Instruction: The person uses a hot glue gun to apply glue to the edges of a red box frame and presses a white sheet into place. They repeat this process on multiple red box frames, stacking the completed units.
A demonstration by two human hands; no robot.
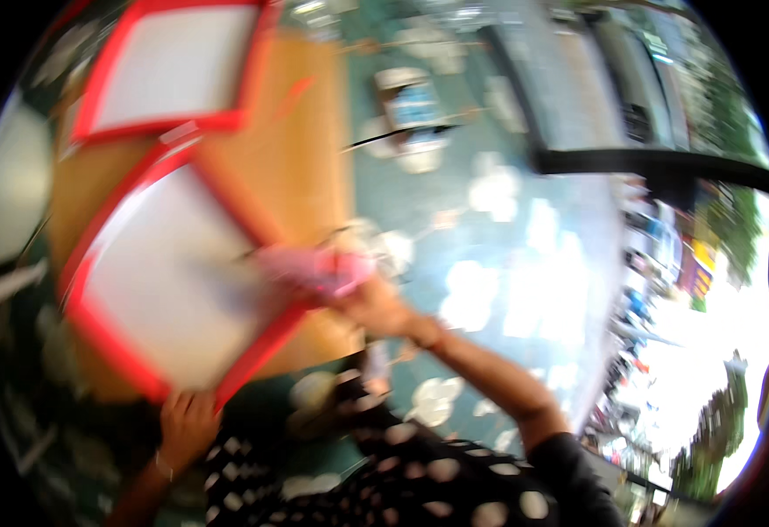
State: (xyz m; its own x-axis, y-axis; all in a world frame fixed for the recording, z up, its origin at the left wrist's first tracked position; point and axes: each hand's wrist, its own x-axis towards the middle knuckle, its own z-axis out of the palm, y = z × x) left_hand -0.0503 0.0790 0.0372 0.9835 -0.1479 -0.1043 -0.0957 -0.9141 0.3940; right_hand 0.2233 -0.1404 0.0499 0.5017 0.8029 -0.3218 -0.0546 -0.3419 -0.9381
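A white panel with a red border [182, 272] lies at an angle across the near part of a brown wooden table [319, 114]. My left hand [188, 423] has its fingers curled over the panel's near corner. Above the panel's right side, my right hand [371, 303] is closed around a pink object [314, 268], with a dark, thin tip showing at its left end. Motion blur hides what kind of object this is, and whether it touches the panel cannot be made out.
Another red-bordered white panel [174, 66] lies farther back on the table. A box with blue-and-white contents [413, 105] stands on the green patterned floor [437, 220], to the table's right. A black bar [657, 164] crosses at the far right, beside a bright outdoor area.
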